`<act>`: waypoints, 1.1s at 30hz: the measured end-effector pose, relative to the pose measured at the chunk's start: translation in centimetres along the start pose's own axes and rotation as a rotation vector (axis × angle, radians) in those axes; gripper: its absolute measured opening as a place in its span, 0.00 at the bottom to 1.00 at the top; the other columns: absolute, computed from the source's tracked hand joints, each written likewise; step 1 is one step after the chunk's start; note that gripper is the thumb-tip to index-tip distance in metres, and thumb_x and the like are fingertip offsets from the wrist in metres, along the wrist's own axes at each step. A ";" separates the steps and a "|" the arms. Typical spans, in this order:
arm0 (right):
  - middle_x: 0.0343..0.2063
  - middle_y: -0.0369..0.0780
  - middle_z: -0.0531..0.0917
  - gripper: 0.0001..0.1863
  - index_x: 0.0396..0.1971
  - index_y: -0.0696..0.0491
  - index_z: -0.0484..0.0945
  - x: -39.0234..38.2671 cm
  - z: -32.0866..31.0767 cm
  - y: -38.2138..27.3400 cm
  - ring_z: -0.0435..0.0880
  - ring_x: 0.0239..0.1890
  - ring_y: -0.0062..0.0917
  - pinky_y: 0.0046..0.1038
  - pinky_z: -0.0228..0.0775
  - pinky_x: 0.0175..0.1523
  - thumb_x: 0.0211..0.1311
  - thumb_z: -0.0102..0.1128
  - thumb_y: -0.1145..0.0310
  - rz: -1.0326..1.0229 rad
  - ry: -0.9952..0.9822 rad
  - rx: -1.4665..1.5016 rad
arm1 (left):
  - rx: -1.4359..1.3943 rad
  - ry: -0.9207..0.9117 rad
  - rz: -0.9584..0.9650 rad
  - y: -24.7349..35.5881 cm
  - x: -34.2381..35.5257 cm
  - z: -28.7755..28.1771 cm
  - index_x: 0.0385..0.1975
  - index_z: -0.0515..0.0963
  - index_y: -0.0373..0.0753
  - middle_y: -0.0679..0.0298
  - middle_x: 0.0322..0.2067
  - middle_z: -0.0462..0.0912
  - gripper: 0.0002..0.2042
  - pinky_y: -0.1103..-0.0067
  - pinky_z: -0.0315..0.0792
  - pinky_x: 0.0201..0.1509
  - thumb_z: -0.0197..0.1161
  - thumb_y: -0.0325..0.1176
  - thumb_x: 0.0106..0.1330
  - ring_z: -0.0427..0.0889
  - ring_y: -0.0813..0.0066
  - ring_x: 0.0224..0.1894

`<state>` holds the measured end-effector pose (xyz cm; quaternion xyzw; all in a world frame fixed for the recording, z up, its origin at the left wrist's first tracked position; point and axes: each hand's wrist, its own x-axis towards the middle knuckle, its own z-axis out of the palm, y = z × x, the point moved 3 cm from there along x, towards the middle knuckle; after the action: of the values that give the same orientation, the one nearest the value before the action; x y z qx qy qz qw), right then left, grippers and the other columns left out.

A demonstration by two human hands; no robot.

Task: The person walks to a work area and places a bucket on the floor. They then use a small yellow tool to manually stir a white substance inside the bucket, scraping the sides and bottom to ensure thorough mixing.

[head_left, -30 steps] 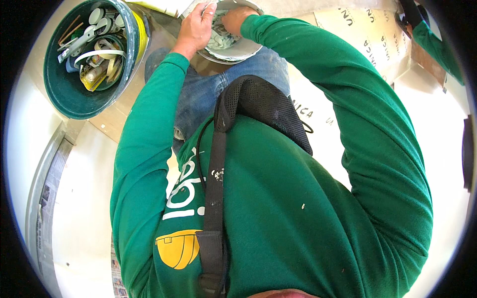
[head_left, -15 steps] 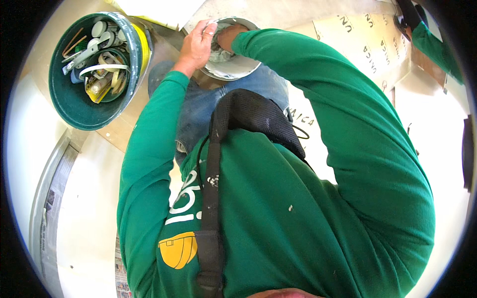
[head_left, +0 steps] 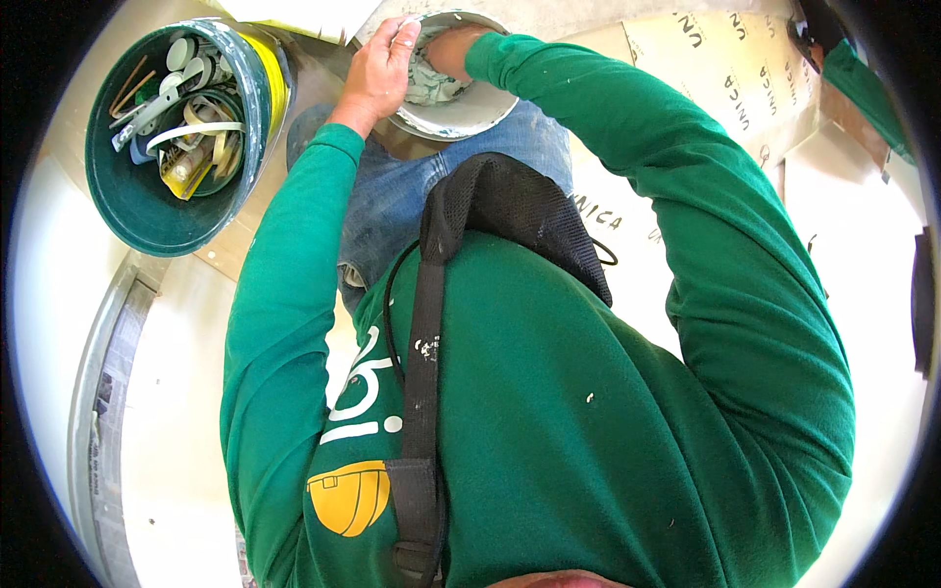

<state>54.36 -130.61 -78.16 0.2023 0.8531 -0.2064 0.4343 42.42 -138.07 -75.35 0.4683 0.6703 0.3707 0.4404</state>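
Note:
A pale bucket (head_left: 486, 111) with smeared walls stands at the top centre, by my jeans-clad legs. Whitish-grey paste, like filler or plaster, (head_left: 427, 86) lies inside it. My left hand (head_left: 376, 74) is closed over the bucket's left rim, fingers on the inner side and palm outside. Deep in the bucket, against the paste, is my right hand (head_left: 454, 51). Its fingers are hidden, so I cannot see whether it holds anything.
At the left a large dark green bucket (head_left: 127, 211) holds scrapers, tape rolls and other tools. Printed brown sheeting (head_left: 686, 83) covers the floor at upper right. Another person's green sleeve (head_left: 870, 98) shows at the far right. A grey metal rail (head_left: 86, 392) runs along the left.
The view has shifted slightly, so the buckets and both hands appear a little higher and further left. My left hand keeps its place on the rim; my right hand is still inside the bucket.

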 end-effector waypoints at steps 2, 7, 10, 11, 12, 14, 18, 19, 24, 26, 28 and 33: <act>0.42 0.51 0.86 0.16 0.41 0.58 0.87 0.1 0.8 0.1 0.86 0.47 0.45 0.45 0.78 0.51 0.49 0.66 0.72 0.062 0.097 0.079 | -0.006 -0.007 -0.016 0.5 -0.2 0.1 0.56 0.75 0.41 0.46 0.47 0.83 0.23 0.64 0.73 0.55 0.48 0.54 0.76 0.80 0.42 0.52; 0.44 0.51 0.86 0.17 0.43 0.59 0.85 1.1 0.9 -0.5 0.85 0.49 0.46 0.45 0.78 0.52 0.50 0.64 0.77 -0.006 -0.057 -0.045 | 0.010 0.008 -0.001 -0.2 -0.1 0.1 0.56 0.75 0.41 0.46 0.42 0.84 0.24 0.62 0.74 0.52 0.48 0.55 0.75 0.81 0.41 0.48; 0.45 0.51 0.85 0.17 0.45 0.60 0.84 1.2 0.8 -1.0 0.85 0.50 0.46 0.45 0.79 0.51 0.51 0.64 0.77 0.005 -0.085 -0.046 | 0.025 0.011 -0.003 -0.7 0.0 0.1 0.55 0.75 0.41 0.46 0.40 0.84 0.25 0.61 0.74 0.50 0.48 0.56 0.75 0.81 0.41 0.46; 0.46 0.51 0.85 0.17 0.45 0.60 0.84 1.3 0.8 -1.1 0.85 0.50 0.46 0.45 0.79 0.51 0.51 0.64 0.77 0.013 -0.088 -0.036 | 0.028 0.014 -0.001 -0.8 -0.1 0.1 0.54 0.75 0.41 0.46 0.39 0.84 0.25 0.61 0.74 0.50 0.48 0.56 0.75 0.81 0.41 0.45; 0.46 0.51 0.85 0.17 0.44 0.60 0.84 0.7 0.5 -1.3 0.85 0.50 0.46 0.45 0.78 0.52 0.51 0.64 0.77 0.008 -0.074 -0.034 | 0.013 0.007 -0.002 -0.7 -0.1 0.1 0.54 0.76 0.41 0.46 0.39 0.84 0.25 0.61 0.74 0.50 0.48 0.56 0.75 0.82 0.41 0.45; 0.47 0.51 0.85 0.17 0.44 0.60 0.84 -0.6 -0.2 -1.8 0.84 0.50 0.46 0.45 0.78 0.53 0.51 0.65 0.76 -0.002 -0.044 -0.029 | -0.017 -0.004 -0.007 -0.4 -0.2 0.0 0.54 0.76 0.41 0.46 0.40 0.84 0.25 0.60 0.74 0.50 0.48 0.56 0.75 0.82 0.41 0.45; 0.48 0.51 0.84 0.18 0.46 0.58 0.84 0.3 0.7 -1.3 0.84 0.52 0.45 0.44 0.76 0.55 0.53 0.65 0.74 0.036 -0.048 -0.029 | -0.023 0.002 0.007 -0.6 -0.1 0.2 0.53 0.76 0.40 0.46 0.41 0.84 0.25 0.61 0.74 0.51 0.49 0.56 0.75 0.82 0.42 0.47; 0.48 0.50 0.84 0.18 0.47 0.57 0.83 0.7 0.9 -1.3 0.83 0.52 0.44 0.44 0.76 0.56 0.54 0.63 0.72 0.013 -0.091 -0.075 | -0.018 0.003 0.002 -0.7 -0.1 0.2 0.53 0.76 0.40 0.46 0.42 0.84 0.25 0.61 0.74 0.51 0.49 0.56 0.75 0.82 0.42 0.47; 0.48 0.50 0.84 0.17 0.47 0.56 0.83 4.1 2.3 -0.5 0.83 0.52 0.44 0.44 0.76 0.56 0.57 0.61 0.70 -0.092 -0.079 -0.097 | -0.005 0.005 -0.025 -0.5 -0.2 -0.1 0.54 0.76 0.40 0.45 0.44 0.84 0.24 0.61 0.74 0.52 0.49 0.55 0.75 0.81 0.42 0.49; 0.48 0.50 0.84 0.17 0.47 0.56 0.84 6.0 3.1 0.2 0.83 0.52 0.44 0.44 0.76 0.56 0.57 0.61 0.69 -0.109 -0.025 -0.065 | -0.013 -0.004 -0.014 -0.3 0.0 0.0 0.54 0.76 0.40 0.45 0.44 0.84 0.24 0.61 0.74 0.53 0.49 0.54 0.75 0.81 0.42 0.49; 0.48 0.50 0.84 0.17 0.47 0.56 0.84 6.9 3.6 0.3 0.84 0.52 0.43 0.43 0.76 0.56 0.57 0.61 0.69 -0.132 -0.005 -0.044 | -0.018 -0.024 -0.044 -0.3 -0.1 0.0 0.56 0.75 0.41 0.47 0.47 0.83 0.23 0.66 0.72 0.56 0.48 0.53 0.76 0.80 0.45 0.51; 0.48 0.49 0.85 0.17 0.46 0.55 0.84 7.3 5.4 0.0 0.84 0.52 0.43 0.43 0.76 0.56 0.58 0.60 0.67 -0.118 0.040 -0.005 | -0.030 -0.029 -0.043 2.0 -0.2 -0.9 0.53 0.74 0.34 0.38 0.48 0.80 0.22 0.63 0.73 0.54 0.47 0.47 0.76 0.77 0.38 0.54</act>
<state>53.96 -132.29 -87.02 0.1548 0.8727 -0.2252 0.4046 42.23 -137.81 -73.16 0.4526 0.6682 0.3644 0.4646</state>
